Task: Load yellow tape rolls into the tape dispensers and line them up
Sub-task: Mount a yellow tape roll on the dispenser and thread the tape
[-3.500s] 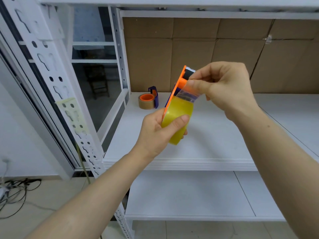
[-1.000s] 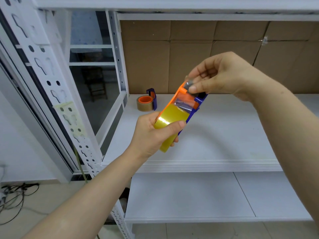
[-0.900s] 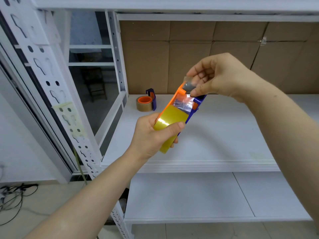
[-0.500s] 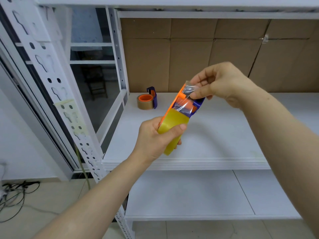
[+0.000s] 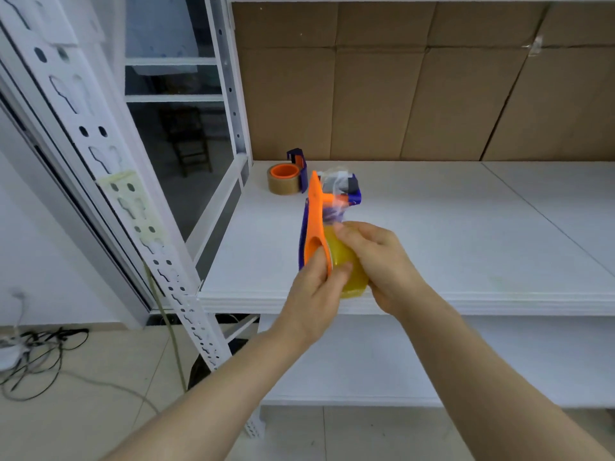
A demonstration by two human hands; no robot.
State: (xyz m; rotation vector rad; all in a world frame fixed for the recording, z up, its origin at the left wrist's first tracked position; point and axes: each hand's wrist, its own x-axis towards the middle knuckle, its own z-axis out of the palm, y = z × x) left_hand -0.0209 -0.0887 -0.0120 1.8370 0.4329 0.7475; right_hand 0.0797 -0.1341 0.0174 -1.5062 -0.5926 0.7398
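I hold an orange and blue tape dispenser (image 5: 315,211) upright over the front of the white shelf (image 5: 449,234), with a yellow tape roll (image 5: 347,267) seated in it. My left hand (image 5: 312,291) grips the dispenser's lower end, thumb on the orange side plate. My right hand (image 5: 382,261) wraps the yellow roll from the right. A crumpled strip of clear tape (image 5: 336,181) sticks up at the blade end. A second dispenser (image 5: 289,176), loaded with a brownish roll on an orange core, lies at the shelf's back left.
Brown cardboard (image 5: 416,88) lines the back of the shelf. A white perforated upright (image 5: 109,181) stands at the left, with a lower shelf (image 5: 366,367) below. Black cables (image 5: 36,354) lie on the tiled floor at the far left.
My right hand let go of the tape end at the blade and dropped onto the yellow roll. Both hands and the dispenser moved lower, and the dispenser now stands more upright.
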